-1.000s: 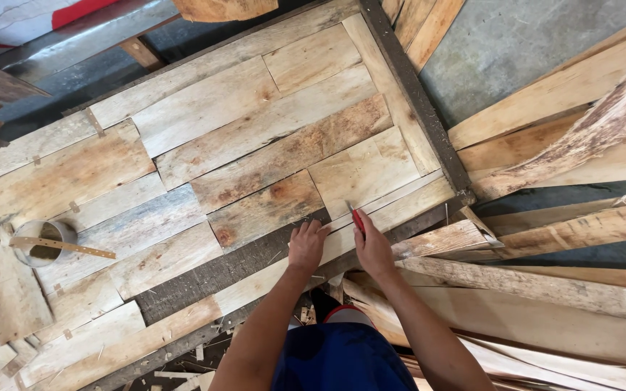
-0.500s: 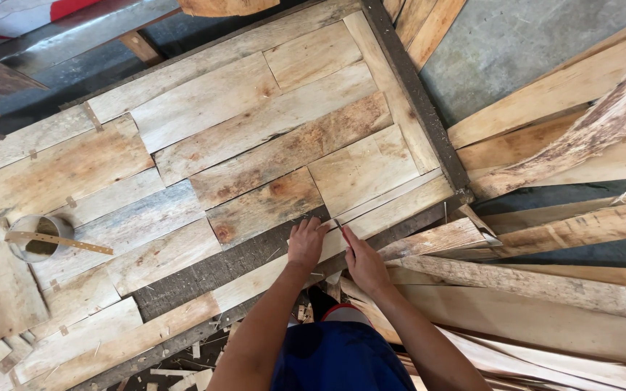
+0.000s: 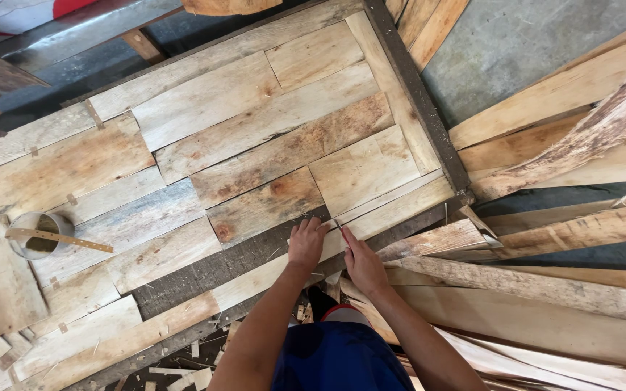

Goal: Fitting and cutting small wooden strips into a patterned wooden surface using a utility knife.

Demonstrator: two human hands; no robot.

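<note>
A large wooden panel point(image 3: 255, 137) made of pale and brown veneer pieces lies in a dark frame point(image 3: 429, 123). My left hand point(image 3: 307, 245) presses with bent fingers on a long pale wood strip point(image 3: 400, 206) at the panel's near edge. My right hand point(image 3: 362, 264) is right beside it, touching the same strip, with its fingers closed around a small thin tool point(image 3: 332, 224) whose tip meets the wood between the two hands. The tool is mostly hidden by my fingers. A dark bare band of the frame point(image 3: 211, 271) runs just left of my left hand.
A round tin point(image 3: 36, 235) with a flat stick across it sits on the panel's left part. Loose rough planks point(image 3: 545, 282) and bark slabs point(image 3: 581, 137) are piled to the right. Grey concrete floor point(image 3: 516, 43) shows at the upper right. Wood scraps point(image 3: 182, 369) litter the floor below.
My right hand has slid left along the strip toward my left hand. The red part seen at its fingertips a second ago is now hidden. My left hand has stayed put.
</note>
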